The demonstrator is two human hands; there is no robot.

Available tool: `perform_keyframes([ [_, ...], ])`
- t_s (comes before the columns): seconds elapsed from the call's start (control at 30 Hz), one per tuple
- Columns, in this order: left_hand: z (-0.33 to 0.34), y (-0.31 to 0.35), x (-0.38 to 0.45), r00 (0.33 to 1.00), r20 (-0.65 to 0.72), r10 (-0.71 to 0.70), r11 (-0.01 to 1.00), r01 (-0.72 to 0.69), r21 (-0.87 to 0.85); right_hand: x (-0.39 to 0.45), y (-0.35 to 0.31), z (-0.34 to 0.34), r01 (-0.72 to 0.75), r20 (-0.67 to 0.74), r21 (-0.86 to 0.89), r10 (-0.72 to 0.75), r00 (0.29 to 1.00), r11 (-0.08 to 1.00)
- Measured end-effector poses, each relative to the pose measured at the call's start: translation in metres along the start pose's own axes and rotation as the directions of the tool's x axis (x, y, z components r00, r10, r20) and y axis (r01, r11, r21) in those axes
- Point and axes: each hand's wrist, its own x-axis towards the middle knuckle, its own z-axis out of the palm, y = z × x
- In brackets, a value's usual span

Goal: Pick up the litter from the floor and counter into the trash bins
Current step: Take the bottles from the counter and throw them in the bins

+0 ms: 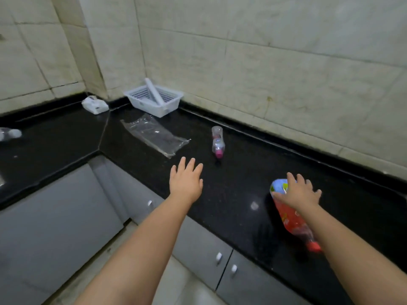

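Observation:
A large plastic bottle (290, 219) with a red label, blue base and red cap lies on the black counter (242, 186) at the right. My right hand (300, 192) hovers over its blue end, fingers spread, not gripping. Further left, my left hand (187, 180) is flat and open above the counter, holding nothing. Beyond it lie a small clear bottle (218, 142) with a pink cap and a clear plastic wrapper (154, 134). A crumpled white packet (95, 105) sits in the far corner.
A white perforated basket (154, 100) with a white tube in it stands against the tiled wall. Another clear bottle (10, 134) lies at the far left edge. Grey cabinet doors (198, 245) run below the counter, with pale floor beneath.

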Motion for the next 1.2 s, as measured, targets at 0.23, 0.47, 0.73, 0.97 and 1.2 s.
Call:
perform_keyframes([
  [0.23, 0.005, 0.003, 0.065, 0.983, 0.082, 0.166, 0.984, -0.170, 0.048, -0.012, 0.009, 0.037, -0.211, 0.217, -0.020, 0.210, 0.953, 0.977],
  [0.47, 0.033, 0.033, 0.108, 0.952, 0.170, 0.256, 0.963, -0.267, 0.044, 0.017, -0.003, 0.055, -0.051, 0.077, 0.068, 0.045, 0.996, 0.996],
  [0.73, 0.054, 0.039, 0.168, 0.948, 0.280, 0.151, 0.985, -0.169, 0.044, 0.081, -0.030, 0.064, 0.008, 0.107, 0.211, -0.031, 0.994, 0.977],
  [0.97, 0.064, 0.035, 0.227, 0.959, 0.276, 0.065, 0.997, -0.052, -0.055, 0.118, -0.042, 0.058, 0.034, 0.175, 0.137, -0.058, 0.983, 0.990],
  [1.2, 0.083, 0.035, 0.288, 0.957, 0.284, 0.058, 0.949, 0.035, -0.314, 0.117, -0.043, 0.064, -0.022, 0.169, 0.187, -0.010, 0.985, 0.982],
])
